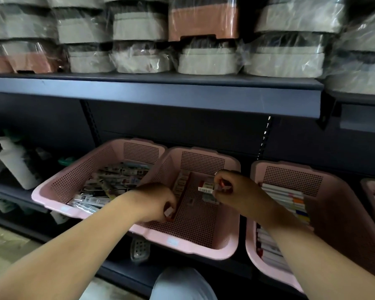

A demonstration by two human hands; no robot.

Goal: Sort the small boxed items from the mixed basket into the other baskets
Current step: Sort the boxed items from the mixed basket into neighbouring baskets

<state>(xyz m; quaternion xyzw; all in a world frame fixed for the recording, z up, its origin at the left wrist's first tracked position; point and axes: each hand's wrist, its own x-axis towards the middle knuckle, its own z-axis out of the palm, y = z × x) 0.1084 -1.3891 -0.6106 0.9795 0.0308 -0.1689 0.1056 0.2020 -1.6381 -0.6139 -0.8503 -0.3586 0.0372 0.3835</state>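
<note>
The left hand (158, 202) pinches a small box (168, 211) low against the near-left wall of the middle basket (195, 230), at the end of a row of boxes (181, 184) standing there. The right hand (236, 189) grips a barcoded box (205, 190) above that basket's floor. Beyond the left hand, the jumbled basket (78, 176) looks well filled, so I judge most of the sorting remains.

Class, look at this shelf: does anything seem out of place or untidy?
Yes. The boxes in the left basket lie jumbled at all angles, while those in the right basket sit in neat rows. A white bottle left of the baskets leans over, and a grey perforated piece sticks out under the middle basket.
</note>
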